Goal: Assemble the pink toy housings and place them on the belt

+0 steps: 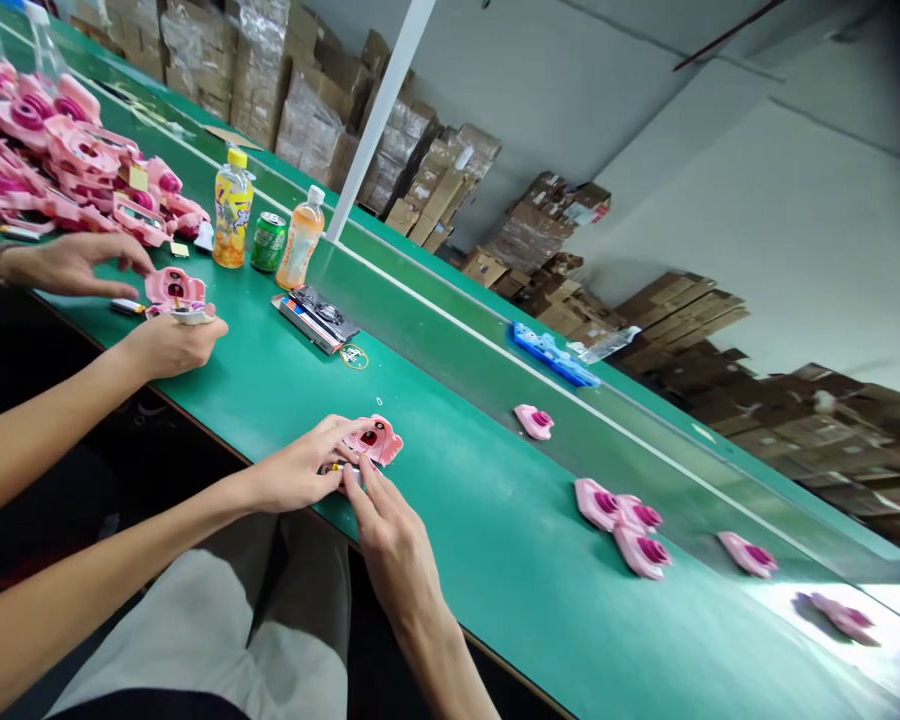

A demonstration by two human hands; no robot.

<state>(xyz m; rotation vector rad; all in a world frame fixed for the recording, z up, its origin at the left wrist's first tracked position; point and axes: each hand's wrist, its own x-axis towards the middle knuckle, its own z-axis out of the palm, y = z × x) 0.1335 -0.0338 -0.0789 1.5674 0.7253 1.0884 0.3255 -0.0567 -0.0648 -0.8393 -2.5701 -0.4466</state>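
A pink plastic toy camera shell (382, 440) is held just over the green table near its front edge, its inner side turned up. My left hand (296, 468) grips its left side, with thumb and fingers closed around it. My right hand (396, 530) presses its fingertips together at the near edge of the shell, beside my left thumb. A small part with a yellow end (337, 467) shows between the two hands; most of it is covered by fingers. What exactly the right fingertips pinch is hidden.
A co-worker's hands (172, 345) handle another pink shell (176, 288) at left. Beyond stand a yellow-capped bottle (232, 212), a green can (268, 243), an orange drink bottle (300, 240) and a flat box (311, 325). Pink shells are heaped (82, 150) at far left; several lie on the right (641, 550).
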